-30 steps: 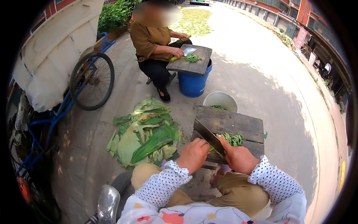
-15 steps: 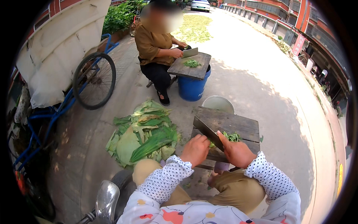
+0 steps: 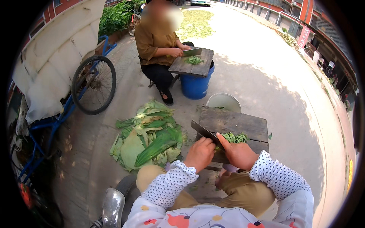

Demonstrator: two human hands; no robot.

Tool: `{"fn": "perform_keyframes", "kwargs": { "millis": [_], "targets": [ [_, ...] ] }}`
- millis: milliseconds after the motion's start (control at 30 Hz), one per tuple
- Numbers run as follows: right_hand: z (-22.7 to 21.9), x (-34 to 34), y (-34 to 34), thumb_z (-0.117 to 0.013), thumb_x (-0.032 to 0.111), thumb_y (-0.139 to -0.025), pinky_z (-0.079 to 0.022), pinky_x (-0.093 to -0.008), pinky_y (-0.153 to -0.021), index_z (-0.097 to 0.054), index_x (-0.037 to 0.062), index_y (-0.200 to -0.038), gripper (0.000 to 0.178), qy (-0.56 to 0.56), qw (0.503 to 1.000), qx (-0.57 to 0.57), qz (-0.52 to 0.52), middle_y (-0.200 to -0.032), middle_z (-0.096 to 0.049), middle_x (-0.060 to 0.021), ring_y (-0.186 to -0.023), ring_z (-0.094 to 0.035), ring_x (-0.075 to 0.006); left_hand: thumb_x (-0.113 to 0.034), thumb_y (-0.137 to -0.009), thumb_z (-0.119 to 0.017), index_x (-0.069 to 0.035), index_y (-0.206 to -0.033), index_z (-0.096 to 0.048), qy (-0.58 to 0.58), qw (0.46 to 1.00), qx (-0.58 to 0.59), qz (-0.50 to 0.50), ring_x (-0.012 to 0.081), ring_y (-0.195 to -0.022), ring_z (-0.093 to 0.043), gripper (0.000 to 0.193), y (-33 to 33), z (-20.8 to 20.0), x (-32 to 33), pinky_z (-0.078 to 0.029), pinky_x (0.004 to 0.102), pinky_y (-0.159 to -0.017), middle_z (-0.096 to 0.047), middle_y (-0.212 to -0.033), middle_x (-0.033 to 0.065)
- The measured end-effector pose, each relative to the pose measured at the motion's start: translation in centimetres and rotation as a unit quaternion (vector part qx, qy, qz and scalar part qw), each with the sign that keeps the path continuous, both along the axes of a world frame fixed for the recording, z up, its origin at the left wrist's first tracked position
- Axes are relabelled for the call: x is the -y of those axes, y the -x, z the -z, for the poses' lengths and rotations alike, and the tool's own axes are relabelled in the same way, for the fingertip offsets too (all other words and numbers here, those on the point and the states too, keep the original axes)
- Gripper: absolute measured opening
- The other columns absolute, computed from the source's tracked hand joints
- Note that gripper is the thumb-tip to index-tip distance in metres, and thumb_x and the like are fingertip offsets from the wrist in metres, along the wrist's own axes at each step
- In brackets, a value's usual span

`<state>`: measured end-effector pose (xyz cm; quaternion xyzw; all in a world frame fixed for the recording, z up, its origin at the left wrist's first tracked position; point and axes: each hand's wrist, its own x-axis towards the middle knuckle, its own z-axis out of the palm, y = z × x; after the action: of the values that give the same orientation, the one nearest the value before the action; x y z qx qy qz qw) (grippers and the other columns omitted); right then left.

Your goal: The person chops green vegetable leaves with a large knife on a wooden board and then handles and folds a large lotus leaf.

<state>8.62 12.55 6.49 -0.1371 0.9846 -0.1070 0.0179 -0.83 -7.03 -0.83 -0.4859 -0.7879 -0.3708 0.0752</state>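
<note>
My right hand [image 3: 241, 153] grips a broad cleaver [image 3: 205, 131], its thumb pressed along the blade. The blade slants across the near part of a dark wooden board [image 3: 236, 121]. Close on the blade's left, my left hand [image 3: 200, 153] has its fingers curled down on leafy greens, mostly hidden beneath the hand; a bit of yellow-green shows by the blade. Cut greens [image 3: 234, 137] lie in a small heap on the board, just beyond my right hand.
Large leaves [image 3: 150, 138] are piled on the ground to the left. A pale bucket [image 3: 224, 102] stands behind the board. Further off, a seated person [image 3: 154, 45] cuts greens with a cleaver on a board over a blue bucket [image 3: 195, 85]. A blue-framed cart [image 3: 62, 114] stands at the left.
The cleaver has shifted slightly left, and more of the cut greens shows beside it. Both my hands stay close together. The other person's cleaver and hands have moved a little.
</note>
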Motion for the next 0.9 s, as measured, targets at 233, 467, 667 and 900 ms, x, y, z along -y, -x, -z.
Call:
{"fn": "perform_keyframes", "kwargs": {
  "millis": [233, 467, 667, 900],
  "targets": [
    [-0.1, -0.8, 0.2, -0.062, 0.006, -0.091, -0.054, -0.0494, -0.060, -0.027, -0.0004, -0.164, 0.081, 0.042, 0.998, 0.008, 0.049, -0.081, -0.070, -0.0225, -0.066, -0.068, -0.0402, -0.007, -0.083, -0.075, -0.002, -0.103, -0.071, -0.001, 1.000, -0.016, -0.005, 0.0334, -0.105, -0.061, 0.021, -0.2, -0.4, -0.1, -0.054, 0.0445, -0.091, -0.064, -0.108, 0.0123],
    [-2.2, -1.0, -2.0, -0.062, 0.006, -0.091, -0.053, -0.0512, -0.061, -0.030, 0.0005, -0.163, 0.078, 0.057, 0.997, 0.030, 0.047, -0.081, -0.070, -0.0230, -0.067, -0.069, -0.0411, -0.007, -0.084, -0.074, -0.002, -0.104, -0.071, 0.010, 1.000, -0.014, -0.007, 0.0332, -0.105, -0.061, 0.021, 0.1, -0.1, 0.0, -0.054, 0.0448, -0.091, -0.062, -0.107, 0.0116],
    [-2.4, -0.6, -2.7, -0.064, 0.005, -0.088, -0.054, -0.0492, -0.059, -0.031, -0.0008, -0.162, 0.081, 0.017, 0.997, 0.065, 0.043, -0.080, -0.070, -0.0212, -0.066, -0.069, -0.0392, -0.008, -0.084, -0.075, -0.002, -0.104, -0.072, 0.035, 0.999, 0.007, -0.013, 0.0328, -0.102, -0.062, 0.021, -0.2, -0.3, 0.0, -0.055, 0.0446, -0.087, -0.064, -0.105, 0.0103],
    [-0.3, -0.2, -0.4, -0.065, 0.005, -0.088, -0.054, -0.0462, -0.056, -0.027, -0.0027, -0.163, 0.085, 0.029, 1.000, 0.009, -0.004, -0.080, -0.071, -0.0190, -0.064, -0.069, -0.0373, -0.007, -0.083, -0.075, -0.002, -0.105, -0.072, 0.022, 1.000, 0.003, -0.010, 0.0326, -0.103, -0.062, 0.023, -0.4, 0.1, -0.1, -0.055, 0.0447, -0.088, -0.064, -0.105, 0.0103]
  ]
}}
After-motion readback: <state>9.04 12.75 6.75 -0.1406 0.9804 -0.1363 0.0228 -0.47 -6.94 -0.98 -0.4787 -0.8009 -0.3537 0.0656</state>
